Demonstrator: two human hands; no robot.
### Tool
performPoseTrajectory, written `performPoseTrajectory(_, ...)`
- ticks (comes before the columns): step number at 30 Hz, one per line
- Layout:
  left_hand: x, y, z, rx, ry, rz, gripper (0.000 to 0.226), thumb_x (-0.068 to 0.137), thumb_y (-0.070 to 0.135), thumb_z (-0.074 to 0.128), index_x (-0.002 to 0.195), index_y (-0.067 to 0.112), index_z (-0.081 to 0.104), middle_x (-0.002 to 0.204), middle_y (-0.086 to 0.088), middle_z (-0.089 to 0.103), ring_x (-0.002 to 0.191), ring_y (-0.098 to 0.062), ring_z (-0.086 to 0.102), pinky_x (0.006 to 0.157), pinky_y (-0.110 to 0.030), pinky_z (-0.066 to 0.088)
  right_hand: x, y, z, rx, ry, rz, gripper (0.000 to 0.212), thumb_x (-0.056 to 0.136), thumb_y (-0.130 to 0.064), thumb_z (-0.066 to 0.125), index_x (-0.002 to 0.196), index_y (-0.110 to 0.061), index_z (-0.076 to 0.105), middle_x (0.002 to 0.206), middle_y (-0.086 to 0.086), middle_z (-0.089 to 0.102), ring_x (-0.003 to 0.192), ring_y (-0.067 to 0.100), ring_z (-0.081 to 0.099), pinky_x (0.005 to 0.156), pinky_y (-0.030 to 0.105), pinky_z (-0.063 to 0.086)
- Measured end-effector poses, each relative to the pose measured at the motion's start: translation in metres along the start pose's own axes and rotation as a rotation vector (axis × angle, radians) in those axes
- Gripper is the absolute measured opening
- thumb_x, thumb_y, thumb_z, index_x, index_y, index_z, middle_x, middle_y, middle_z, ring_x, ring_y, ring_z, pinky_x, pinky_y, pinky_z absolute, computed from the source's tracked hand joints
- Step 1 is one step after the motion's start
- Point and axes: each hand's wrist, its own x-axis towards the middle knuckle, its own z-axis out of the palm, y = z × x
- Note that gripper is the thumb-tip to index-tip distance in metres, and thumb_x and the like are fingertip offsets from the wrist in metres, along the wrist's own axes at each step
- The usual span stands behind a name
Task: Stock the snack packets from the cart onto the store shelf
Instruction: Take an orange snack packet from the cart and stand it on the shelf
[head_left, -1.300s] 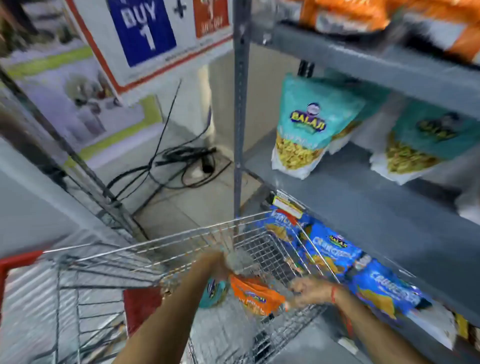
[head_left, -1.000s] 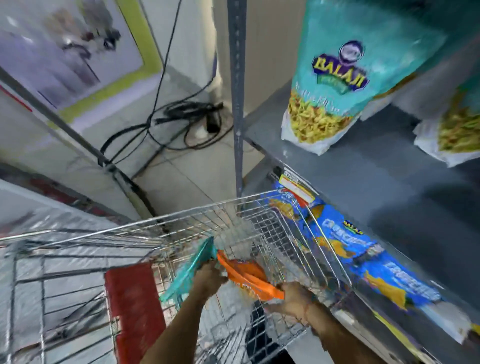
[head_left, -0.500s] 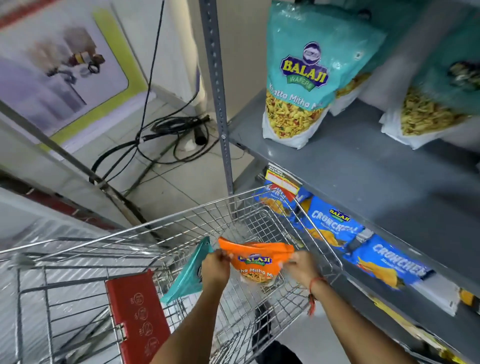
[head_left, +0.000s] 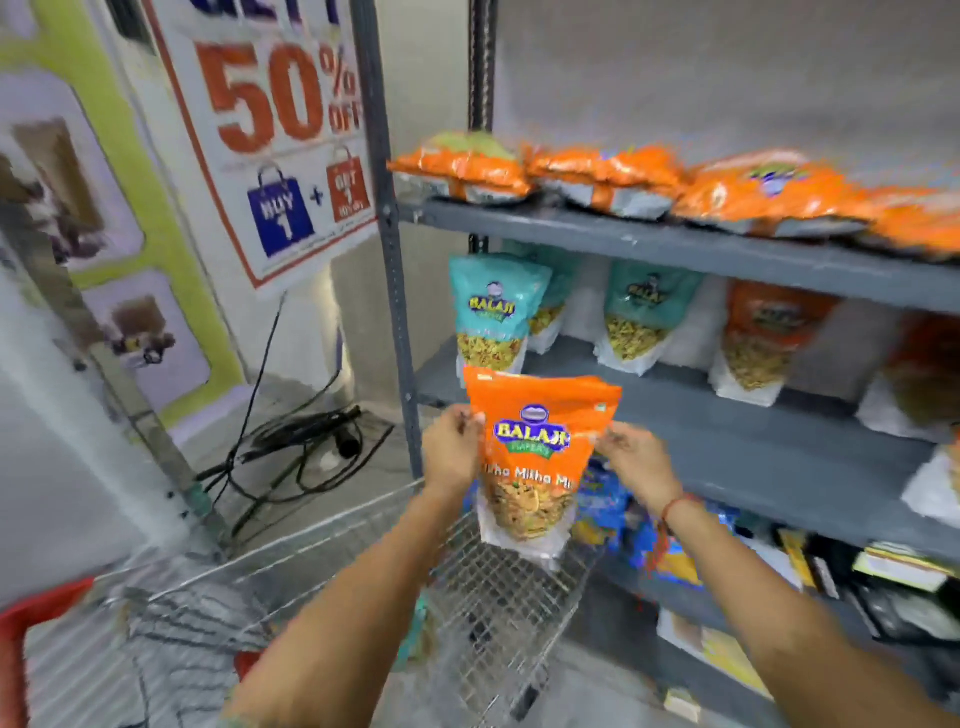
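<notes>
My left hand (head_left: 453, 453) and my right hand (head_left: 635, 460) each pinch one side of an orange snack packet (head_left: 535, 457). My fingers are closed on its edges. The packet is upright in the middle of the frame, in the air above the front of the cart (head_left: 498, 597) and in front of the middle shelf (head_left: 727, 441). It does not touch the shelf.

A moment ago the packet was low down, just over the cart basket, and its top was bent. Now it is up higher and pulled flat, so I can read the word BALAJI. A teal packet was next to my left hand then. Now I only see a small bit of teal low in the cart, under my left arm. I also see more of the shelves now.

The cart is shiny wire with a red handle (head_left: 31, 613) at the lower left. Behind the packet, teal packets (head_left: 493, 312) stand on the grey middle shelf, with orange standing packets (head_left: 769, 338) farther right. Blue packets (head_left: 602, 504) sit on the shelf below, at the right of my packet. On the top shelf (head_left: 675, 249), in the upper right, flat orange packets (head_left: 623, 176) lie in a row.

In the upper left is a sale sign (head_left: 280, 140) that says 50% OFF. Black cables (head_left: 301, 447) lie on the tiled floor at the left.
</notes>
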Motion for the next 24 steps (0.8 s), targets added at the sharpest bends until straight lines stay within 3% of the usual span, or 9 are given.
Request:
performPoseTrajectory(3, 0.010, 0.072, -0.004, 0.004, -0.035, 0.084, 0.018, 0.083, 0.027, 0.063, 0.082, 0.010, 0.069, 0.089, -0.016, 0.075, 0.085, -0.029, 0.069, 0.080, -0.040, 0.054, -0.001, -0.043, -0.059, 0.077, 0.030, -0.025, 0.024, 0.089, -0.016, 0.056, 0.094, 0.006, 0.064, 0.080, 0.010, 0.064, 0.061, 0.000, 0.057, 0.059, 0.018, 0.051)
performPoseTrajectory(7, 0.016, 0.149, -0.001, 0.021, -0.068, 0.183, 0.022, 0.081, 0.033, 0.062, 0.083, 0.013, 0.071, 0.085, -0.004, 0.075, 0.080, -0.021, 0.067, 0.076, -0.030, 0.050, -0.008, -0.086, -0.126, 0.120, 0.147, -0.066, 0.013, 0.089, -0.013, 0.056, 0.081, -0.008, 0.064, 0.062, -0.001, 0.058, 0.048, -0.002, 0.052, 0.048, 0.008, 0.046)
performPoseTrajectory(11, 0.016, 0.194, 0.011, -0.023, -0.146, 0.232, 0.025, 0.081, 0.035, 0.063, 0.061, 0.020, 0.063, 0.077, -0.006, 0.075, 0.076, -0.024, 0.071, 0.079, -0.042, 0.059, -0.021, -0.102, -0.167, 0.126, 0.246, -0.070, 0.034, 0.088, -0.017, 0.057, 0.055, -0.021, 0.054, 0.054, -0.006, 0.057, 0.053, 0.010, 0.052, 0.057, 0.023, 0.046)
performPoseTrajectory(14, 0.012, 0.208, 0.023, -0.024, -0.149, 0.238, 0.028, 0.084, 0.034, 0.062, 0.058, 0.022, 0.060, 0.068, 0.001, 0.070, 0.063, -0.016, 0.067, 0.075, -0.039, 0.060, -0.026, -0.101, -0.181, 0.117, 0.278, -0.070, 0.034, 0.089, -0.016, 0.055, 0.056, -0.022, 0.053, 0.057, -0.003, 0.058, 0.051, 0.008, 0.052, 0.053, 0.018, 0.046)
performPoseTrajectory(17, 0.011, 0.209, 0.039, -0.040, -0.171, 0.231, 0.029, 0.081, 0.036, 0.063, 0.057, 0.021, 0.061, 0.065, 0.002, 0.069, 0.070, -0.021, 0.069, 0.075, -0.041, 0.059, -0.027, -0.089, -0.190, 0.118, 0.321, -0.056, 0.032, 0.089, -0.017, 0.055, 0.057, -0.021, 0.054, 0.057, -0.007, 0.059, 0.044, -0.002, 0.053, 0.047, 0.009, 0.044)
performPoseTrajectory(21, 0.013, 0.198, 0.074, -0.092, -0.246, 0.209, 0.023, 0.076, 0.034, 0.068, 0.058, 0.019, 0.066, 0.070, -0.002, 0.075, 0.073, -0.023, 0.072, 0.076, -0.047, 0.060, -0.021, -0.055, -0.203, 0.093, 0.325, 0.010, 0.030, 0.086, -0.021, 0.058, 0.057, -0.016, 0.057, 0.058, -0.002, 0.063, 0.056, 0.011, 0.057, 0.065, 0.033, 0.048)
performPoseTrajectory(23, 0.012, 0.193, 0.097, -0.116, -0.274, 0.193, 0.021, 0.075, 0.031, 0.069, 0.057, 0.022, 0.067, 0.065, 0.000, 0.073, 0.067, -0.020, 0.069, 0.077, -0.048, 0.060, -0.017, -0.036, -0.210, 0.086, 0.325, 0.040, 0.026, 0.086, -0.021, 0.058, 0.063, -0.009, 0.059, 0.061, 0.002, 0.064, 0.061, 0.015, 0.058, 0.066, 0.033, 0.049)
performPoseTrajectory(24, 0.012, 0.190, 0.110, -0.114, -0.287, 0.181, 0.022, 0.076, 0.030, 0.069, 0.056, 0.021, 0.067, 0.063, 0.002, 0.072, 0.064, -0.017, 0.067, 0.077, -0.046, 0.060, -0.015, -0.027, -0.214, 0.082, 0.329, 0.050, 0.026, 0.086, -0.021, 0.058, 0.064, -0.007, 0.059, 0.061, 0.002, 0.063, 0.060, 0.013, 0.058, 0.062, 0.027, 0.049)
